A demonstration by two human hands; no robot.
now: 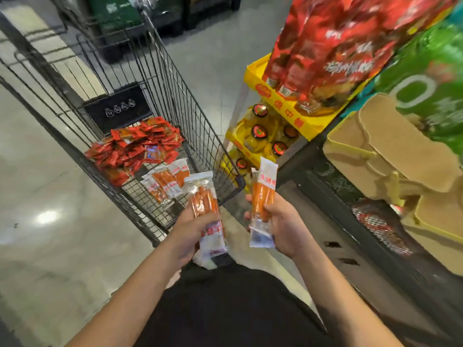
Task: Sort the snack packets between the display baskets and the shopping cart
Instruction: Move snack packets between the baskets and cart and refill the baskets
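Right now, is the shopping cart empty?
No, the shopping cart holds a pile of red packets and a few orange stick packets beside it.

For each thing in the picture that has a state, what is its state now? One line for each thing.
left hand: grips a clear packet of orange sticks.
right hand: grips a second packet of orange sticks, held upright.
shopping cart: partly filled.
red packets: heaped in the cart.
loose orange-stick packets: lying flat in the cart.
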